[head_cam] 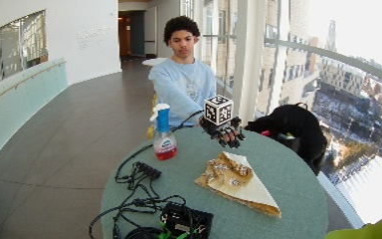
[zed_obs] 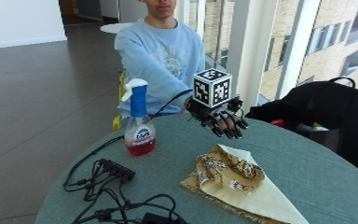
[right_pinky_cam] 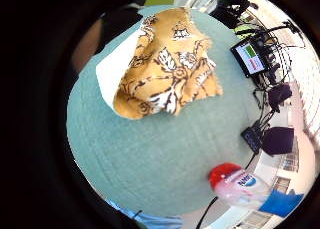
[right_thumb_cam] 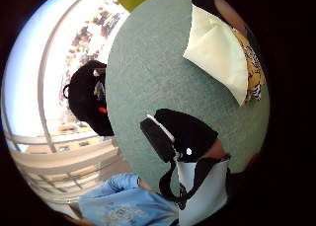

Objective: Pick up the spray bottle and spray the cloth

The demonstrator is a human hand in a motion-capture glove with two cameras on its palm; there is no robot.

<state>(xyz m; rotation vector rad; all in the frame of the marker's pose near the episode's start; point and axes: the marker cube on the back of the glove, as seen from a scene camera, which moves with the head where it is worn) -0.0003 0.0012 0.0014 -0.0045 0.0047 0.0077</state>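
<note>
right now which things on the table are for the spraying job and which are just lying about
For the job: spray bottle, standing upright; patterned cloth, lying folded; gloved right hand, raised above the table and holding nothing.

Lying about: power strip with black cables; black bag beside the table.

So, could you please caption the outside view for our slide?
Gloved right hand hovers open between spray bottle and patterned cloth.

one spray bottle (zed_obs: 139,125), one cloth (zed_obs: 235,179), one power strip (zed_obs: 117,170)
</note>
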